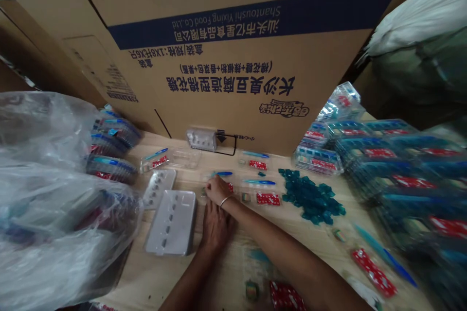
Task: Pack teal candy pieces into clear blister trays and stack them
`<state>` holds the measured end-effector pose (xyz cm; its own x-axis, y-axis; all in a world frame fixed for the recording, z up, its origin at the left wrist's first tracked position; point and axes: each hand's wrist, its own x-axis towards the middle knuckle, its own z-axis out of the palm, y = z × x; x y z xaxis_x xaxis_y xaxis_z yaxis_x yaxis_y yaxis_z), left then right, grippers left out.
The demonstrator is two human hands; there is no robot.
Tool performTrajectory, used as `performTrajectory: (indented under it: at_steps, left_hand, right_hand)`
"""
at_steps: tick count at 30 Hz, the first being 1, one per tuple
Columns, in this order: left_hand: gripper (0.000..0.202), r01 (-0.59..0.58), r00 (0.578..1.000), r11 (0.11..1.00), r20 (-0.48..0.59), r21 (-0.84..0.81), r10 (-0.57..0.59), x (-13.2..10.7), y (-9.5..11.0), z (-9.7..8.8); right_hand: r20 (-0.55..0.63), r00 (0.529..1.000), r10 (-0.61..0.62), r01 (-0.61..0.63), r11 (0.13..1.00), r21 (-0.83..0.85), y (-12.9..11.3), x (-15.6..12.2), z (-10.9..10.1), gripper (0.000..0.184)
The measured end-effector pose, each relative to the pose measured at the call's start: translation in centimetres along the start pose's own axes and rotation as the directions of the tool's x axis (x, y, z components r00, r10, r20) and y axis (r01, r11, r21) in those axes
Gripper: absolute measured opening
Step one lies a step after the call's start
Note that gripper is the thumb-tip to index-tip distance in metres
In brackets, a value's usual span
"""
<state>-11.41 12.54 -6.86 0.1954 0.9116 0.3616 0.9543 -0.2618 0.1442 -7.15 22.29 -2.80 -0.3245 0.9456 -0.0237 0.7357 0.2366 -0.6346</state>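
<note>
A clear plastic tray [234,180] sits near the centre of the frame, with a blue pen [224,173] along its far edge and a red packet [230,187] partly hidden by the person's fingers. The right hand [218,189], with a bracelet [226,200] at its wrist, is over the tray with its fingers curled in; whether it grips anything cannot be told. The left hand [215,223] lies just below it in the frame, fingers pointing up the frame and tips hidden under the right hand, so its hold cannot be told either.

Just right of the hands, another tray holds a light-blue and blue pen [260,182] and a red spotted packet [268,198]. Farther right lies a loose heap of teal pieces [312,198]. Left of the hands rests a whitish stack of moulds [178,223] with a row of holes. Filled trays are piled at the right of the frame [392,180]; a translucent plastic bag [54,252] fills the lower left. A large printed cardboard box [226,58] spans the top.
</note>
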Motion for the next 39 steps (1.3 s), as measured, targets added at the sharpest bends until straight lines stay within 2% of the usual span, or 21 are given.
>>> performTrajectory:
  at_steps: [6, 8, 10, 12, 14, 16, 18, 20, 22, 24, 25, 26, 27, 28, 29, 30, 31, 32, 34, 37, 39]
  left_hand:
    - [0.045, 0.070, 0.995, 0.996, -0.066, -0.048, -0.073, -0.3, -0.6, -0.1]
    - [0.053, 0.137, 0.986, 0.987, -0.083, -0.085, -0.144, -0.1, -0.5, -0.6]
    - [0.063, 0.211, 0.974, 0.969, -0.052, -0.129, -0.219, 0.1, -0.2, -0.9]
    - [0.067, 0.261, 0.965, 0.952, 0.002, -0.163, -0.264, 0.4, -0.1, -1.1]
    - [0.066, 0.261, 0.965, 0.947, 0.023, -0.189, -0.261, 0.6, -0.2, -1.2]
    - [0.062, 0.227, 0.972, 0.947, -0.014, -0.227, -0.236, 0.6, -0.5, -1.3]
    - [0.054, 0.155, 0.980, 0.951, -0.076, -0.268, -0.182, 0.6, -0.9, -1.4]
    - [0.041, 0.073, 0.984, 0.950, -0.136, -0.305, -0.119, 0.8, -0.2, -1.4]
    - [0.024, -0.029, 0.993, 0.928, -0.118, -0.372, -0.016, 1.0, 2.1, -1.7]
    - [0.021, -0.178, 0.980, 0.865, -0.003, -0.469, 0.201, 1.0, 6.5, -2.4]
    - [0.023, -0.266, 0.932, 0.811, 0.076, -0.522, 0.355, 0.9, 9.3, -2.7]
    - [0.024, -0.356, 0.842, 0.736, 0.144, -0.576, 0.520, 0.7, 12.2, -3.0]
    - [0.025, -0.426, 0.722, 0.644, 0.190, -0.636, 0.665, 0.4, 15.0, -3.2]
    - [0.025, -0.459, 0.620, 0.580, 0.226, -0.673, 0.752, -0.1, 17.7, -3.3]
    - [0.024, -0.463, 0.553, 0.553, 0.262, -0.692, 0.791, -0.7, 20.1, -3.3]
    - [0.023, -0.459, 0.513, 0.550, 0.297, -0.697, 0.805, -1.3, 22.1, -3.1]
    - [0.022, -0.445, 0.506, 0.570, 0.332, -0.691, 0.796, -1.9, 23.7, -2.9]
    - [0.021, -0.418, 0.519, 0.613, 0.377, -0.671, 0.767, -2.5, 24.8, -2.5]
    - [0.027, -0.353, 0.570, 0.680, 0.429, -0.642, 0.701, -3.3, 26.0, -1.2]
    - [0.033, -0.260, 0.574, 0.716, 0.493, -0.647, 0.654, -3.2, 26.1, 1.0]
    - [0.031, -0.162, 0.578, 0.736, 0.541, -0.657, 0.610, -2.8, 25.7, 1.9]
  right_hand:
    - [0.034, 0.999, -0.034, 0.034, 0.999, 0.003, -0.8, 0.1, -1.3, 0.012]
    - [0.037, 0.998, -0.054, 0.052, 0.998, 0.042, -0.1, -1.3, -2.9, 0.012]
    - [-0.018, 0.997, -0.080, 0.082, 0.993, 0.089, 2.0, -4.2, -5.1, 0.015]
    - [-0.137, 0.982, -0.127, 0.147, 0.979, 0.145, 5.5, -8.8, -8.0, 0.012]
    - [-0.191, 0.980, -0.057, 0.089, 0.982, 0.165, 9.5, -15.0, -11.2, 0.014]
    - [-0.266, 0.957, 0.118, -0.088, 0.989, 0.123, 13.3, -22.1, -14.0, 0.018]
    - [-0.359, 0.883, 0.301, -0.289, 0.953, 0.087, 15.8, -28.7, -15.7, 0.021]
    - [-0.410, 0.807, 0.425, -0.438, 0.896, 0.068, 17.0, -33.5, -16.3, 0.023]
    - [-0.395, 0.791, 0.467, -0.495, 0.868, 0.034, 16.9, -35.8, -16.2, 0.022]
    - [-0.341, 0.817, 0.466, -0.505, 0.863, -0.031, 16.1, -36.2, -15.8, 0.019]
    - [-0.320, 0.820, 0.475, -0.521, 0.850, -0.074, 15.7, -36.0, -15.7, 0.018]
    - [-0.310, 0.814, 0.492, -0.546, 0.830, -0.116, 15.4, -35.7, -15.6, 0.018]
    - [-0.306, 0.800, 0.516, -0.576, 0.803, -0.153, 15.1, -35.5, -15.5, 0.017]
    - [-0.304, 0.785, 0.540, -0.604, 0.777, -0.180, 15.0, -35.4, -15.4, 0.015]
    - [-0.299, 0.775, 0.557, -0.621, 0.760, -0.193, 14.9, -35.5, -15.3, 0.014]
    - [-0.292, 0.773, 0.564, -0.624, 0.758, -0.189, 14.9, -35.6, -15.2, 0.013]
    - [-0.283, 0.777, 0.562, -0.618, 0.767, -0.172, 14.9, -35.8, -15.1, 0.013]
    - [-0.284, 0.782, 0.555, -0.607, 0.781, -0.146, 14.9, -36.0, -15.0, 0.015]
    - [-0.307, 0.781, 0.543, -0.591, 0.803, -0.084, 15.2, -36.3, -14.6, 0.019]
    - [-0.354, 0.778, 0.519, -0.580, 0.810, -0.089, 16.6, -36.2, -13.4, 0.030]
    - [-0.372, 0.803, 0.466, -0.556, 0.810, -0.185, 18.1, -35.7, -12.3, 0.034]
